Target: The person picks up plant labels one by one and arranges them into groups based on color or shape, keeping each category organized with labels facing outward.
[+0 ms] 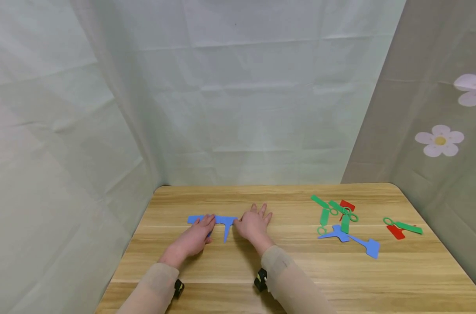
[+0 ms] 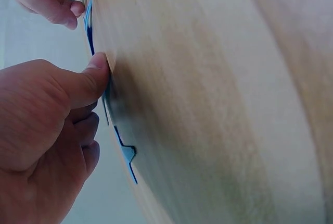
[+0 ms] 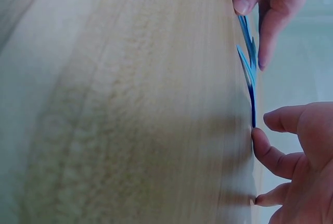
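Two blue T-shaped plant labels lie end to end on the wooden table. My left hand rests over the left label, fingers extended and covering most of it; its stem is largely hidden. In the left wrist view, the thumb presses down beside this label. The right label points its stem toward me. At its right end, my right hand touches the edge with a fingertip, its other fingers spread on the wood. The right wrist view shows that label edge-on, thumb and forefinger apart.
To the right lie several green ring-ended labels, a red label and overlapping blue labels. Farther right, another green label crosses a red one. Pale cloth hangs behind the table.
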`<state>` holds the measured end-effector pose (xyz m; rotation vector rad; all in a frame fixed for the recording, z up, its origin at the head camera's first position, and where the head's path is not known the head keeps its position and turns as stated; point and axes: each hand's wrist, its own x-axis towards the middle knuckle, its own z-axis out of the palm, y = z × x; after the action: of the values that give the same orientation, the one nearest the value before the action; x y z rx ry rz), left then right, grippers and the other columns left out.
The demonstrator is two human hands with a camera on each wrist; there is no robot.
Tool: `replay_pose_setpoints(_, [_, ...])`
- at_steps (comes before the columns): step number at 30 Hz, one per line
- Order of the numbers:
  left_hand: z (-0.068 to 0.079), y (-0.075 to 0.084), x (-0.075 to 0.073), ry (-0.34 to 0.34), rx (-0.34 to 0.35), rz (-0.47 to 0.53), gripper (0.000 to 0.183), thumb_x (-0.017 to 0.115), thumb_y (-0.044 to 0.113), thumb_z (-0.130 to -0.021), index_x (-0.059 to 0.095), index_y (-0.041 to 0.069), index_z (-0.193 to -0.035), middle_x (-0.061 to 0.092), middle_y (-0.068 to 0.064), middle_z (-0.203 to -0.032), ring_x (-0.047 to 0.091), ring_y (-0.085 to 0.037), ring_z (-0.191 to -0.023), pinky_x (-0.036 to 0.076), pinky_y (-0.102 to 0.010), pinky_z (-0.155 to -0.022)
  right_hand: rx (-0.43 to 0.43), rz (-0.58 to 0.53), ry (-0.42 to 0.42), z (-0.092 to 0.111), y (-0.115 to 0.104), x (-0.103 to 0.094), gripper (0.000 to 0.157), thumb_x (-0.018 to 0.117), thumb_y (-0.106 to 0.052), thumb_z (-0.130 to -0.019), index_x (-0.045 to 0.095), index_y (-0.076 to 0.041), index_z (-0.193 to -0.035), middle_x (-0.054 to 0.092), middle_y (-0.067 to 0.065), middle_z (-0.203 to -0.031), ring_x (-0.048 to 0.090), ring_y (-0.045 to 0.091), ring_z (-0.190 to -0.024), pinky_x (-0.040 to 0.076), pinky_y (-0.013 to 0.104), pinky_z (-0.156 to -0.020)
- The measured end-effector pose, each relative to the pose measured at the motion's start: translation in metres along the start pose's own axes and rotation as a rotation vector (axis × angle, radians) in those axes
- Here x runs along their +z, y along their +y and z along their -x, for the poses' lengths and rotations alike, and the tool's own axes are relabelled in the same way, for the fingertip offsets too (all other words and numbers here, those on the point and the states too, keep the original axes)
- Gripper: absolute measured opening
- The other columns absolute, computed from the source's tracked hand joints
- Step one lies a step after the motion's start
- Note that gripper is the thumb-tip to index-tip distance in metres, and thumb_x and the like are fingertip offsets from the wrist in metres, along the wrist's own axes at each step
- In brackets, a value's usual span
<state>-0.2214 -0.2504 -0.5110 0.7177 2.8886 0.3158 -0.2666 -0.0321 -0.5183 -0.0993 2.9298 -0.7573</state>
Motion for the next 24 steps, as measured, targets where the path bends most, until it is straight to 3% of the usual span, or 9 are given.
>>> replay_pose_setpoints(17, [0.004, 0.008, -0.005, 0.036, 0.015, -0.032, 0.06, 0.065, 0.002, -0.105, 0.04, -0.016, -0.156, 0.032, -0.031, -0.168, 0.031, -0.046, -0.156, 0.025, -0.061, -0.127, -0.024, -0.047, 0.05, 0.0, 0.004, -0.007, 0.038, 0.069, -0.042, -0.102, 0.073, -0.021, -0.07, 0.041, 0.033, -0.162, 0.01, 0.061, -0.157, 0.008, 0.079, -0.122])
replay_pose_setpoints(24, [0.003, 0.013, -0.006, 0.064, 0.046, -0.004, 0.06, 0.065, 0.009, -0.107, 0.041, -0.014, -0.157, 0.034, -0.028, -0.168, 0.032, -0.045, -0.156, 0.025, -0.06, -0.128, -0.066, -0.072, 0.082, 0.003, 0.013, -0.019, 0.028, 0.07, -0.039, -0.102, 0.074, -0.021, -0.08, 0.043, 0.035, -0.159, 0.013, 0.064, -0.154, 0.011, 0.079, -0.122])
